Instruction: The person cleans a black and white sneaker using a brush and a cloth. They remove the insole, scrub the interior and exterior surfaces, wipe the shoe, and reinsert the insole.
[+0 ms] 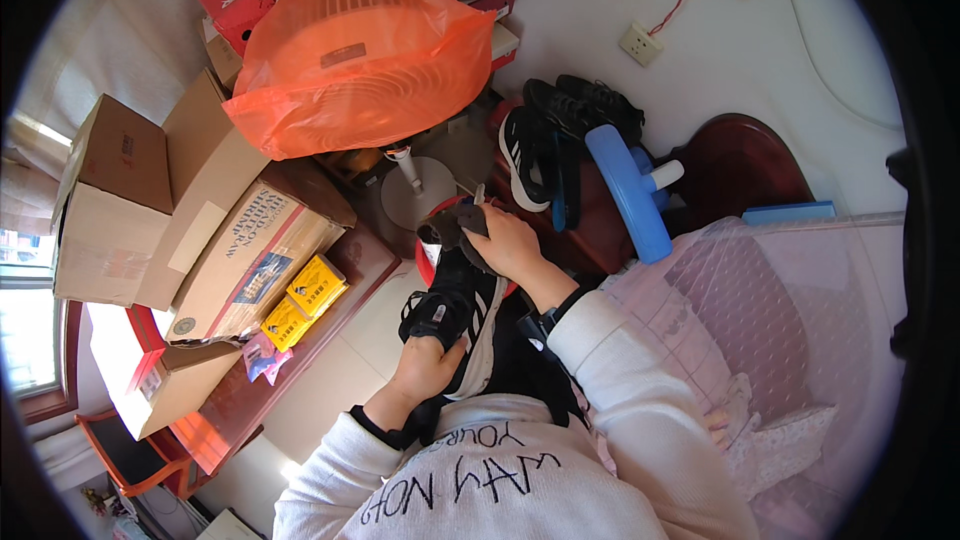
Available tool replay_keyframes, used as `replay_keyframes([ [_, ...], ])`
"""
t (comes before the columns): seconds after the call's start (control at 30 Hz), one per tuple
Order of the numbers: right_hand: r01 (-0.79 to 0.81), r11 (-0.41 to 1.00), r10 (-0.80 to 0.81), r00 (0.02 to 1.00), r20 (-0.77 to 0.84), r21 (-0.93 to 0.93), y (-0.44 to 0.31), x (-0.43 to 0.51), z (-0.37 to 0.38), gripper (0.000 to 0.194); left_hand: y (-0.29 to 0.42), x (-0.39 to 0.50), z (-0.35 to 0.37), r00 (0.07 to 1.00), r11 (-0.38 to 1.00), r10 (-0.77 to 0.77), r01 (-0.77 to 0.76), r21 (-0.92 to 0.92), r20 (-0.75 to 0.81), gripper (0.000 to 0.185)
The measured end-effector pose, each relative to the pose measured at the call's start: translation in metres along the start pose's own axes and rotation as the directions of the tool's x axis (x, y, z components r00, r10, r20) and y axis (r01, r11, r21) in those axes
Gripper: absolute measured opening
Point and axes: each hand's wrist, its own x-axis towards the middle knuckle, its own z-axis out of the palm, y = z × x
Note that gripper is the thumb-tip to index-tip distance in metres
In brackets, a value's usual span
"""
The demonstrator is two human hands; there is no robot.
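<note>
A black sneaker with white stripes and a white sole [459, 300] lies across my lap, its toe pointing away from me. My left hand [425, 369] grips it at the heel and ankle opening. In my right hand [511, 241] is a dark grey-brown cloth [475, 234], held against the front of the shoe. Beneath the toe, partly hidden by the shoe and hands, is a red round container [425, 264]. Another black sneaker with white stripes [523, 157] rests on the dark red wooden furniture ahead, beside more black shoes [581, 106].
An orange plastic bag covers a standing fan [360, 60] in front. Cardboard boxes [232, 262] and yellow packs [317, 286] occupy the left table [334, 330]. A blue plastic object with a white stub [628, 193] stands at the right, near pink bedding [675, 307] behind netting.
</note>
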Motion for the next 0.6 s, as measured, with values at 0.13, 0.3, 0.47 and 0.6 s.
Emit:
replay_keyframes([
  [0.13, 0.265, 0.963, -0.270, 0.953, 0.136, 0.052, -0.026, -0.030, 0.007, 0.041, -0.006, 0.015, -0.004, 0.993, 0.971, 0.081, -0.098, 0.216, 0.086, 0.027],
  [0.3, 0.502, 0.860, -0.506, 0.862, -0.021, -0.090, -0.020, -0.041, 0.029, 0.041, -0.009, 0.009, -0.007, 0.959, 0.902, 0.258, -0.282, 0.326, 0.117, 0.036],
  [0.47, 0.437, 0.863, -0.483, 0.860, -0.161, -0.253, 0.010, -0.028, 0.037, 0.045, -0.015, 0.007, -0.003, 0.942, 0.896, 0.261, -0.318, 0.311, 0.212, 0.049],
  [0.6, 0.262, 0.877, -0.379, 0.893, -0.243, -0.404, 0.029, -0.017, 0.028, 0.042, -0.016, 0.002, -0.005, 0.922, 0.867, 0.274, -0.361, 0.345, 0.275, 0.051],
])
